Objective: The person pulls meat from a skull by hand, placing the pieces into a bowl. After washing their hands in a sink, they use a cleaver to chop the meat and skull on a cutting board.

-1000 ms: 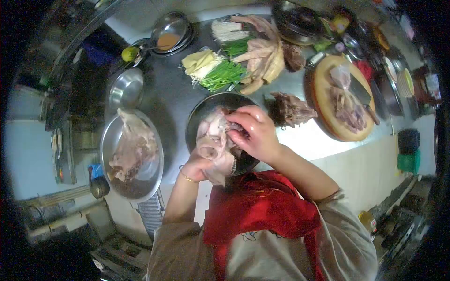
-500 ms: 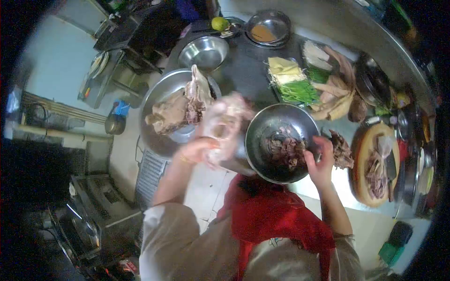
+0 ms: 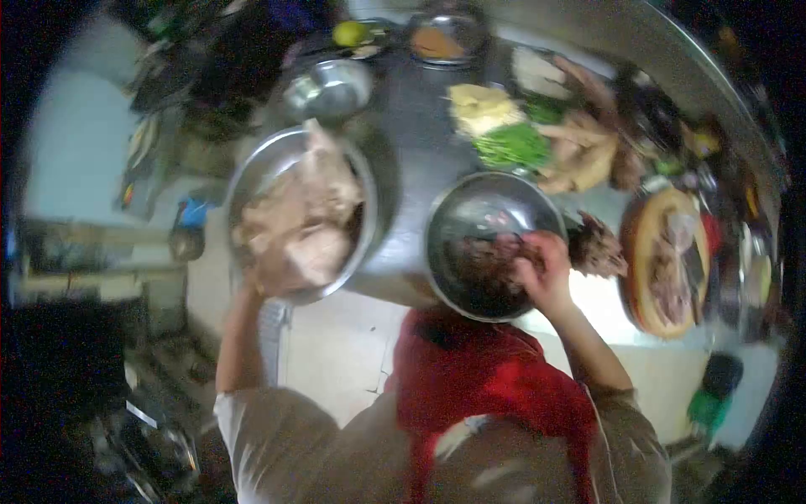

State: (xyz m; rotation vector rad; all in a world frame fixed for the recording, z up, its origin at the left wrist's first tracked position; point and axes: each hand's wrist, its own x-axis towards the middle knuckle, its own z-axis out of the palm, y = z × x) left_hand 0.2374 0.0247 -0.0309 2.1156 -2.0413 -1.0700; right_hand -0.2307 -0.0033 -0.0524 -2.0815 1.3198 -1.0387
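My left hand [image 3: 270, 275] is blurred at the near side of a wide steel bowl [image 3: 367, 244], closed around a pale piece of meat [image 3: 321, 254]. Larger pale pieces of meat [image 3: 290, 197] lie in that bowl, one end standing up past its far rim. My right hand [image 3: 550, 270] reaches into a dark round pan [image 3: 453, 206], thumb and fingers closing on dark meat pieces [image 3: 495, 259] at its bottom. The fingertips are partly lost among the meat.
Right of the pan lies a dark meat chunk [image 3: 598, 245], then a round board [image 3: 642, 294] with meat and a cleaver [image 3: 693, 281]. Behind are chopped greens [image 3: 512, 147], yellow strips [image 3: 483, 107] and brown pieces [image 3: 579, 160]. Steel bowls [image 3: 336, 84] stand farther back.
My left hand has carried the pale piece leftward, from between the vessels to the steel bowl. My right hand has moved from the pan's right rim inward to the dark meat.
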